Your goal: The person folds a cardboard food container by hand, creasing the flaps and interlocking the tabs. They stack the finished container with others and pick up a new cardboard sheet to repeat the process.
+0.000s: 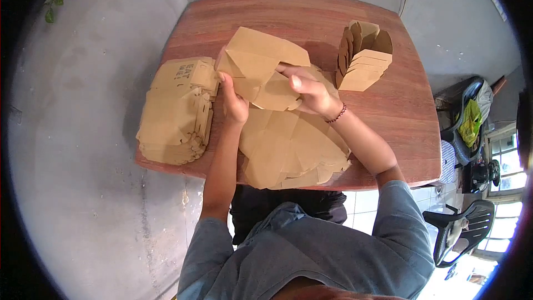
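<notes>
A partly folded brown cardboard box (261, 58) is held up over the table between my two hands. My left hand (234, 100) grips its left side, thumb up along the edge. My right hand (312, 90) is at its right side, thumb raised and the other fingers partly hidden inside the open flaps. Below lies a pile of flat cardboard sheets (288, 144) near the front edge. At the left stands a thick stack of flat cut cardboard (172, 111) with dark lettering on top. Several folded boxes nested together (363, 69) stand at the back right.
The brown wooden table (277, 11) has grey walls behind it and to the left. Beyond its right side are a dark plastic chair (477, 219), another chair with a yellow-green bag (471, 122), and a patterned stool (447, 161).
</notes>
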